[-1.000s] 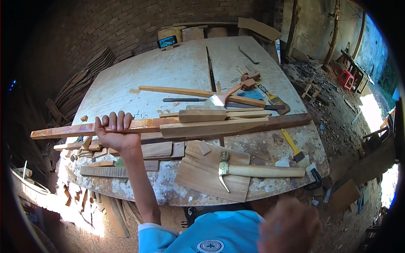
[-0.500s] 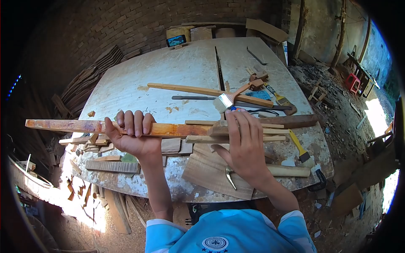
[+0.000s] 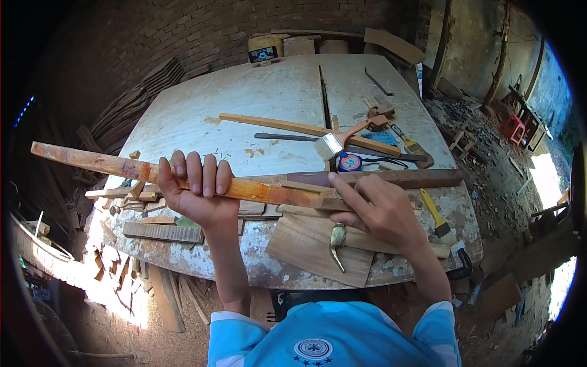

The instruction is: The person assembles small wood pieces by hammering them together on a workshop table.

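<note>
A long reddish-stained wooden piece [image 3: 263, 191] slants down to the right across the view. My left hand [image 3: 199, 189] is wrapped round its middle, palm up. My right hand [image 3: 384, 211] is at the right end, its index finger stretched out and its thumb near the end block [image 3: 331, 200]; the other fingers are curled, and their grip is partly hidden. A thin wooden strip [image 3: 304, 186] lies along the piece near that end. Below the right hand, a hammer [image 3: 337, 235] rests on a curved flat board [image 3: 306, 249].
On the worktable [image 3: 202, 104] lie a wide brush [image 3: 331, 145], a blue tape measure [image 3: 350, 162], a long wooden stick [image 3: 293, 126], a yellow-handled brush [image 3: 435, 214] and a dark wooden bar [image 3: 422, 178]. Wood offcuts [image 3: 162, 232] are at the left front; a phone [image 3: 263, 54] stands at the back.
The long piece has tilted, its left end up and its right end down. My right hand has moved right and down, its index finger now extended. The tape measure is now uncovered.
</note>
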`<action>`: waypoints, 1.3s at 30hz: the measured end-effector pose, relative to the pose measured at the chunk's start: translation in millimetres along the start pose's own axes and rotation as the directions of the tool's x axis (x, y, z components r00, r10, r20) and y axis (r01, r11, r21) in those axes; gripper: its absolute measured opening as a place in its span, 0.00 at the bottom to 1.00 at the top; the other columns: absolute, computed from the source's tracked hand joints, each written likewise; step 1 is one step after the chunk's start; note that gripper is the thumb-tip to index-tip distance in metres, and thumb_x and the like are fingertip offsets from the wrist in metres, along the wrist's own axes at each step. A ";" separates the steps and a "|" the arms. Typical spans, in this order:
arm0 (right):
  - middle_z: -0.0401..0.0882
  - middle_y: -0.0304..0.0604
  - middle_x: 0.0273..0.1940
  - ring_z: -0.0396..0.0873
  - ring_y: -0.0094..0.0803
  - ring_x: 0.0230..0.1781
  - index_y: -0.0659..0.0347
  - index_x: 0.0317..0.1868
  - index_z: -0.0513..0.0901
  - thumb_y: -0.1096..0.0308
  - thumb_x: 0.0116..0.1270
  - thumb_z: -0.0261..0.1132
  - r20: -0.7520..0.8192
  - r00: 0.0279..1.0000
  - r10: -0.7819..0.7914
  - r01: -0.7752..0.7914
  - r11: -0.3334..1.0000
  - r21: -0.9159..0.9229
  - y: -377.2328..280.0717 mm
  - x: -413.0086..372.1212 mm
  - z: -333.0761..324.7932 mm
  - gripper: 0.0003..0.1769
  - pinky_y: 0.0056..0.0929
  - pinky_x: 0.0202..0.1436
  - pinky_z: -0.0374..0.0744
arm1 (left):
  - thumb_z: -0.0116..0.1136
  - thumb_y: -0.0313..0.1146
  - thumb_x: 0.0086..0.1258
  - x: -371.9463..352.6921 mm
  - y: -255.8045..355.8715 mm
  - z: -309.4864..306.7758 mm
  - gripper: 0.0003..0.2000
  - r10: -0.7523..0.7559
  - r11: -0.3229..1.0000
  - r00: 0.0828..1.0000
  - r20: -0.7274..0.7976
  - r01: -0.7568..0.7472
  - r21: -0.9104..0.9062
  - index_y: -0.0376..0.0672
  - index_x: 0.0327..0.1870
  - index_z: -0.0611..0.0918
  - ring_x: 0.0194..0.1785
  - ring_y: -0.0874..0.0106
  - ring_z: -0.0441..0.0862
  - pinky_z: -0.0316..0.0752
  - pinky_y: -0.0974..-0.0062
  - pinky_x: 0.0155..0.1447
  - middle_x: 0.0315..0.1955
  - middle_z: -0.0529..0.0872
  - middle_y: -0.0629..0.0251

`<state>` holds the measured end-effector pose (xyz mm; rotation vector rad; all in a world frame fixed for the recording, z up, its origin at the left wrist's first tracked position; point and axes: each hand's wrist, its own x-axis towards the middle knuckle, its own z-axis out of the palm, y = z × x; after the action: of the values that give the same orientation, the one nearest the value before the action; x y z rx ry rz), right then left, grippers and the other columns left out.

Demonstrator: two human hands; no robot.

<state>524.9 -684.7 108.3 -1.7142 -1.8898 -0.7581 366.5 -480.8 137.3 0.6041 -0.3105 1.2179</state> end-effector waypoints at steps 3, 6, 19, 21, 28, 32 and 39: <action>0.72 0.42 0.32 0.73 0.29 0.32 0.66 0.59 0.74 0.53 0.57 0.68 0.095 0.991 -0.095 0.095 0.995 -0.001 3.1 -2.1 -7.9 0.34 0.24 0.26 0.75 | 0.44 0.46 0.74 -3.5 4.9 11.0 0.17 -0.021 0.999 0.998 0.061 0.020 0.027 0.52 0.23 0.66 0.08 0.85 0.53 0.54 0.86 0.11 0.07 0.59 0.79; 0.71 0.42 0.32 0.73 0.30 0.32 0.67 0.59 0.74 0.56 0.58 0.67 0.074 0.989 -0.125 0.121 0.991 0.050 3.6 1.6 -18.3 0.32 0.27 0.31 0.77 | 0.44 0.46 0.74 -9.9 7.4 18.3 0.17 0.001 1.000 0.992 0.126 -0.001 -0.005 0.52 0.23 0.65 0.08 0.86 0.55 0.57 0.87 0.11 0.07 0.60 0.79; 0.74 0.47 0.42 0.73 0.36 0.45 0.70 0.63 0.68 0.54 0.60 0.64 0.044 0.998 0.032 -0.022 0.978 -0.207 -20.8 13.7 -10.9 0.36 0.33 0.51 0.74 | 0.46 0.45 0.73 -2.9 6.5 8.6 0.16 0.074 0.997 0.997 -0.009 -0.074 -0.017 0.51 0.23 0.67 0.10 0.84 0.54 0.52 0.85 0.13 0.09 0.59 0.78; 0.73 0.51 0.47 0.71 0.39 0.50 0.69 0.65 0.65 0.54 0.60 0.64 -0.019 0.988 0.154 -0.155 0.973 -0.172 -31.8 16.3 2.7 0.38 0.37 0.58 0.70 | 0.46 0.46 0.74 -7.7 -5.2 12.8 0.16 0.106 0.994 0.983 -0.151 -0.108 -0.005 0.51 0.23 0.67 0.11 0.84 0.53 0.51 0.85 0.14 0.09 0.58 0.78; 0.74 0.43 0.42 0.72 0.37 0.46 0.49 0.55 0.78 0.65 0.60 0.62 -0.160 0.975 0.152 -0.197 0.927 -0.319 -14.2 20.0 38.1 0.21 0.42 0.55 0.69 | 0.45 0.46 0.74 -28.5 -41.7 -3.7 0.14 -0.052 0.995 0.993 -0.101 0.060 0.077 0.48 0.29 0.69 0.29 0.75 0.69 0.67 0.72 0.42 0.21 0.69 0.70; 0.73 0.36 0.36 0.72 0.33 0.40 0.49 0.50 0.81 0.66 0.58 0.63 -0.275 0.956 0.106 -0.228 0.858 -0.461 20.2 16.5 20.7 0.17 0.39 0.50 0.70 | 0.50 0.36 0.73 -44.6 -12.4 -21.9 0.11 -0.364 0.270 0.924 -0.121 0.229 0.935 0.36 0.43 0.78 0.48 0.75 0.74 0.67 0.72 0.56 0.42 0.80 0.64; 0.74 0.36 0.39 0.72 0.34 0.42 0.49 0.48 0.82 0.69 0.44 0.71 -0.400 0.916 -0.027 -0.238 0.766 -0.597 74.0 -17.6 -10.2 0.25 0.40 0.48 0.69 | 0.74 0.40 0.46 -44.0 135.9 -5.4 0.34 -0.293 -0.889 0.698 0.653 -0.451 0.082 0.50 0.58 0.73 0.66 0.52 0.61 0.59 0.52 0.67 0.61 0.67 0.54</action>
<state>600.1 -699.7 110.1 -1.8305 -1.3088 -1.7035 223.9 -482.6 145.7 3.3854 1.0464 1.6682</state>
